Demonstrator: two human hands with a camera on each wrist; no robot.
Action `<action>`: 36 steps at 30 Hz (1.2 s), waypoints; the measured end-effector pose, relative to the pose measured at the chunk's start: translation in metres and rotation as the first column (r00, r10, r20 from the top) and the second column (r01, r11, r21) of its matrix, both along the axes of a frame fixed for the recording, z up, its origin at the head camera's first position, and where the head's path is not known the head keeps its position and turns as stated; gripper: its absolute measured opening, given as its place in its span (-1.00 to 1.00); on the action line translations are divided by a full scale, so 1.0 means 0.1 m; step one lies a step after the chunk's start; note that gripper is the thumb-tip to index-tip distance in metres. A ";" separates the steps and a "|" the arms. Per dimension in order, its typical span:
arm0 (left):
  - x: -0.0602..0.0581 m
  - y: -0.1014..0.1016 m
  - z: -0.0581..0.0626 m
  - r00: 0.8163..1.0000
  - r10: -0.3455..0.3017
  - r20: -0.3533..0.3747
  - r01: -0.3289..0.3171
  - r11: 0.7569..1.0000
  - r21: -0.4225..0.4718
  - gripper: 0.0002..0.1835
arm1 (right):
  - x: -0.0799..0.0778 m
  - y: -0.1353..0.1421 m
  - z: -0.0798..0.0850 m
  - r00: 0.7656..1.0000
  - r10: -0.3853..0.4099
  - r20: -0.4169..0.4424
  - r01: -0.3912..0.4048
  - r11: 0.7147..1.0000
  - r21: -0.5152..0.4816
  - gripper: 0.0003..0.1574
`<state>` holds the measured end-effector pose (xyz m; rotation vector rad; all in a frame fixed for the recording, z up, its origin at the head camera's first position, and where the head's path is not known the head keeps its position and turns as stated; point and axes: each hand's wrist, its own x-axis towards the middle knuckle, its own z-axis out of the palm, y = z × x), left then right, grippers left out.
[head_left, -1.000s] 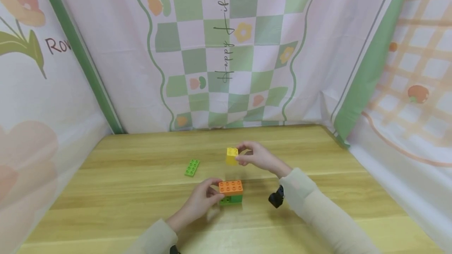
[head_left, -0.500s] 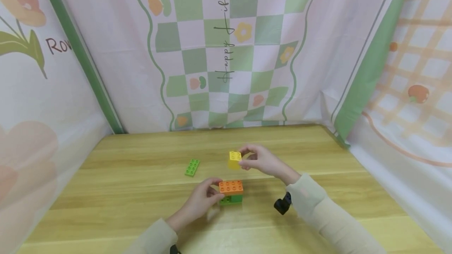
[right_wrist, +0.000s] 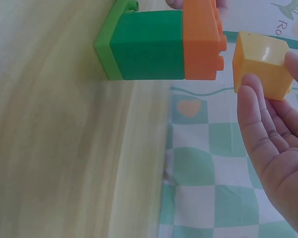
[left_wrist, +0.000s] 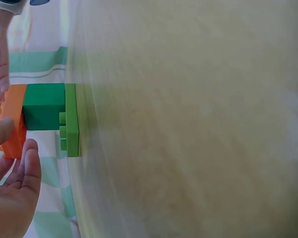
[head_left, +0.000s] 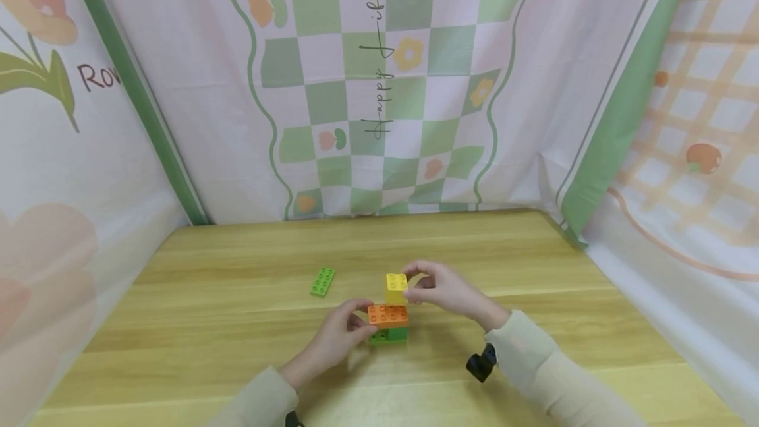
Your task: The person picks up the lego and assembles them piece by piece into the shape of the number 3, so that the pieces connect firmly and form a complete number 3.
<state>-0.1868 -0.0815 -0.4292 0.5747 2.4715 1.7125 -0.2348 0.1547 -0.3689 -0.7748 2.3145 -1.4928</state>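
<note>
An orange brick (head_left: 388,316) with studs on top caps a small stack. Under its right part sits a dark green brick (left_wrist: 44,106), on a light green plate brick (left_wrist: 72,120) that lies on the table. My left hand (head_left: 333,340) pinches the orange brick at its left end between thumb and fingers. Just above the stack, my right hand (head_left: 447,290) holds a yellow brick (head_left: 396,289) between thumb and fingers. In the right wrist view a narrow gap separates the yellow brick (right_wrist: 263,64) from the orange studs.
Another light green plate brick (head_left: 323,282) lies on the wooden table (head_left: 237,282), behind and left of the stack. A patterned curtain (head_left: 367,84) hangs along the table's back edge, with more cloth at both sides.
My right hand has brought the yellow brick nearer to me and lower, over the stack. My left hand keeps its grip on the orange brick, and the stack has stayed in place.
</note>
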 end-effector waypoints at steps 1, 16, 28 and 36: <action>0.00 0.00 0.00 1.000 0.001 0.000 -0.001 1.000 -0.007 -0.51 | 0.01 0.00 0.00 1.000 0.001 0.001 -0.001 1.000 -0.004 -0.51; -0.01 0.00 -0.01 1.000 0.011 0.006 -0.011 0.999 -0.041 -0.51 | 0.09 0.03 -0.08 0.997 0.068 -0.021 -0.068 0.998 -0.010 -0.44; -0.02 0.00 -0.03 1.000 0.012 -0.001 -0.012 0.999 -0.048 -0.52 | 0.12 0.03 -0.08 0.996 0.079 -0.046 -0.079 0.997 0.000 -0.49; -0.01 0.00 -0.03 1.000 0.016 0.004 -0.016 0.999 -0.040 -0.52 | 0.12 0.03 -0.08 0.993 0.100 -0.058 -0.100 0.995 0.006 -0.51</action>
